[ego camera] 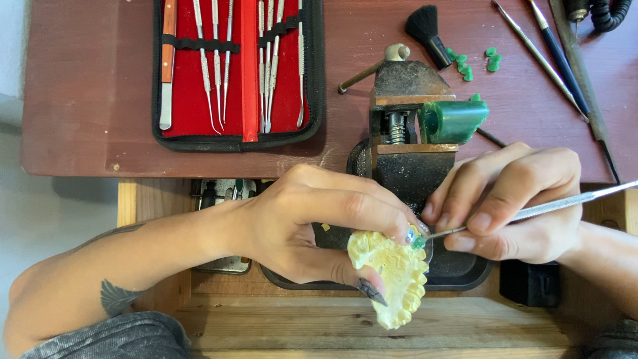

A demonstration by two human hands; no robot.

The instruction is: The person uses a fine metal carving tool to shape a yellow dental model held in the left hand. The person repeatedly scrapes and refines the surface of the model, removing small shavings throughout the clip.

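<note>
A dark reddish wooden bench fills the upper part of the head view, with a lower shelf of pale wood along its near edge. Toward the bench's far left corner lies an open black case with red lining, its slim metal instruments strapped in rows so each can be picked out singly. At the middle of the near edge stands a small vise clamping a green wax block, which keeps the block steady. A black brush and green wax bits lie beyond it, and loose tools rest by the far right corner.

Below the near edge, over a dark tray, the left hand has its grip closed around a yellowish dental cast, thumb under and fingers over, apparently to brace it. The right hand grips a thin metal instrument like a pen, its tip touching a small green wax piece on the cast's upper end; the right fingers sit just beside the left, probably for steadiness.
</note>
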